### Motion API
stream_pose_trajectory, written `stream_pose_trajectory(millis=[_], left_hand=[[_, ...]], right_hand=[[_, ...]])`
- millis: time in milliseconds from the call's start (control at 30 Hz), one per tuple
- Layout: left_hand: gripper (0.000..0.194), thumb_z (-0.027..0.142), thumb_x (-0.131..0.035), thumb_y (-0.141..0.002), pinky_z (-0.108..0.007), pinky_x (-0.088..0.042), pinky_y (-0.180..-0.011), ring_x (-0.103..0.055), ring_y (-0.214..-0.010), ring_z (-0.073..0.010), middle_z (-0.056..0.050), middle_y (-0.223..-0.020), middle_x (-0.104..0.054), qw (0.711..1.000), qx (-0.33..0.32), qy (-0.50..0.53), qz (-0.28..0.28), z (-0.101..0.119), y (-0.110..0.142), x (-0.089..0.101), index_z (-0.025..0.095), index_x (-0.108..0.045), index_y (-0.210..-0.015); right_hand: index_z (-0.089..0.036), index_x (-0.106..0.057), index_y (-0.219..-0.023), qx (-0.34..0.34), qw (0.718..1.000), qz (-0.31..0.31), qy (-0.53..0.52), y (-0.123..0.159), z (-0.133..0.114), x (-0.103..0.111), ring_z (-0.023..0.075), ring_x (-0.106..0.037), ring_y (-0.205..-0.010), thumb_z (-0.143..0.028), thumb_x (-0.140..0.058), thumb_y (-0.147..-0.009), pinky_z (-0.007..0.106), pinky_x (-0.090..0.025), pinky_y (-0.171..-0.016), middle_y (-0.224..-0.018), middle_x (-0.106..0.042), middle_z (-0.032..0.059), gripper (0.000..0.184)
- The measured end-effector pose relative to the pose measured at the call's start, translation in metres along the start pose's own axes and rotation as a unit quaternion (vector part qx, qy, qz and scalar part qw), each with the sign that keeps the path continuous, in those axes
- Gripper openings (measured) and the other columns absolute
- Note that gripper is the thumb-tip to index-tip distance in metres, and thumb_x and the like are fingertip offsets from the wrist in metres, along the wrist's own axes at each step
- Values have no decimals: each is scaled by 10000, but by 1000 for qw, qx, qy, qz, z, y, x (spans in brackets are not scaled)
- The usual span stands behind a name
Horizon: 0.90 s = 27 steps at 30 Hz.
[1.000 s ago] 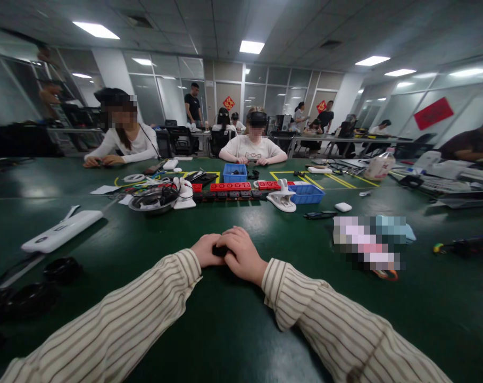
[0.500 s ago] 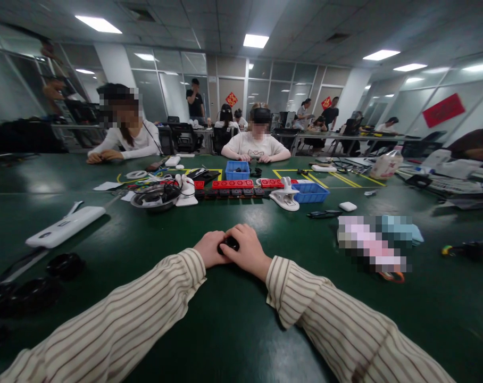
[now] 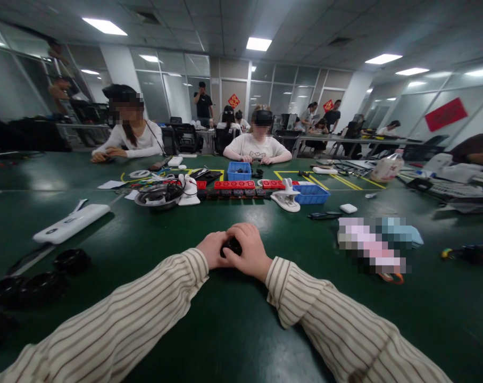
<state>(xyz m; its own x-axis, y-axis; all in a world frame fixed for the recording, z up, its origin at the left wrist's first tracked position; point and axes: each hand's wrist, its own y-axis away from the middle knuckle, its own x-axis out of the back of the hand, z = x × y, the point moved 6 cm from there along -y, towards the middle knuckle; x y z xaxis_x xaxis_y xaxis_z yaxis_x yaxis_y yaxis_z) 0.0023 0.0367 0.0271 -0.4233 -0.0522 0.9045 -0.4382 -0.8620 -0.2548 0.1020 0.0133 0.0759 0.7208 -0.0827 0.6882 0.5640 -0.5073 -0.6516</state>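
My left hand point(image 3: 211, 249) and my right hand point(image 3: 247, 251) meet on the green table point(image 3: 225, 330) in front of me. Both are curled round a small black object point(image 3: 232, 246) that peeks out between the fingers; most of it is hidden. My forearms in striped sleeves rest on the tabletop.
Ahead lie a metal bowl of cables point(image 3: 157, 196), red and black blocks point(image 3: 233, 185), two blue bins point(image 3: 311, 193), a white clip stand point(image 3: 286, 198). A white power bank point(image 3: 71, 223) and black round parts point(image 3: 71, 260) sit left. Two people sit across the table.
The view has shifted slightly. My fingers have parted a little, so more of the black object shows between my hands.
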Motion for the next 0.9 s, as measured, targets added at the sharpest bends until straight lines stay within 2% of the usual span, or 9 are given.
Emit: stream_pose_trajectory(millis=[100,200,333,433,533,633,767,900], left_hand=[[533,450,-689,-600,-365,-419,-767,-558,-834,-263,-64,-899,-593,1000,13,-14,9,0,0,-1,157,-533,-1017],[464,435,-689,-602,-392,-411,-758,-551,-793,-275,-70,-808,-580,999,21,-26,12,-2,-1,-2,133,-554,-928],[399,345,-713,-585,-353,-418,-781,-554,-798,-241,-42,-817,-593,1000,-3,-3,8,-7,-3,-3,148,-570,-902],[364,301,-728,-572,-321,-416,-837,-549,-887,-227,-36,-929,-604,999,-36,29,2,-11,-3,-3,168,-597,-885],[307,275,-725,-581,-318,-382,-918,-524,-994,-231,-35,-1045,-590,997,-65,52,-4,-15,-3,-5,177,-625,-854],[275,262,-726,-574,-335,-366,-947,-519,-1018,-241,-31,-1064,-593,995,-78,61,-8,-16,-3,-7,182,-642,-823],[375,285,-737,-561,-348,-380,-939,-525,-1017,-250,-43,-1069,-593,996,-67,60,0,-12,-3,-6,180,-628,-904],[570,359,-733,-578,-360,-407,-890,-537,-983,-252,-74,-1081,-576,998,-36,45,18,-5,-1,3,150,-544,-1073]], right_hand=[[-150,-518,-880,-61,997,-2,35,0,12,-4,208,-456,-843,-399,-606,-720,346,-329,-769,-871,-536,62,309],[-159,-524,-814,-90,994,-13,54,-1,20,-10,195,-452,-793,-426,-621,-727,327,-324,-723,-816,-530,45,297],[-157,-543,-787,-62,997,-16,34,-2,18,-12,188,-452,-793,-297,-589,-747,317,-324,-716,-807,-541,44,153],[-162,-557,-776,-10,1000,-30,1,-1,10,-12,177,-467,-805,-181,-538,-717,310,-337,-740,-815,-570,35,64],[-172,-550,-709,45,998,-42,-32,0,2,-13,161,-493,-811,-103,-474,-670,303,-346,-778,-781,-597,11,109],[-174,-528,-643,76,995,-43,-49,1,-4,-13,157,-511,-798,-88,-439,-655,301,-356,-788,-730,-604,3,125],[-178,-548,-703,82,995,-31,-50,2,-7,-8,159,-515,-822,-106,-439,-678,296,-367,-801,-767,-610,8,133],[-141,-546,-914,30,999,8,-22,0,-3,2,207,-474,-892,-226,-524,-731,348,-356,-809,-936,-566,77,203]])
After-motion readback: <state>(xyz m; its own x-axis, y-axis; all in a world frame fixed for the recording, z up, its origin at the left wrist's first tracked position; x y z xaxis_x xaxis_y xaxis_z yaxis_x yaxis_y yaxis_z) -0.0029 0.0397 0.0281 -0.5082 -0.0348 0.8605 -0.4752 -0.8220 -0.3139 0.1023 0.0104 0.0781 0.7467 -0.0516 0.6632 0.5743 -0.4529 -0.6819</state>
